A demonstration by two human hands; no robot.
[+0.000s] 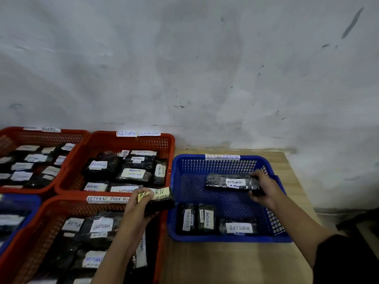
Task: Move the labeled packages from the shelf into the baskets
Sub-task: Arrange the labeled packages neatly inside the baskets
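Observation:
My right hand [264, 189] grips the right end of a black wrapped package with a white "RETURN" label [229, 182], held inside the blue basket [225, 239] above its floor. Three more black labeled packages [205, 220] lie along the basket's near side. My left hand [139, 203] holds another black package with a yellowish "RETURN" label [162, 199] over the gap between the near red basket [49, 210] and the blue one.
Red baskets at the far left [67, 135] and far middle [168, 140] are full of black labeled packages, as is the near red one. A second blue basket [30, 198] shows at the left edge. All stand on a wooden table [225, 263] against a white wall.

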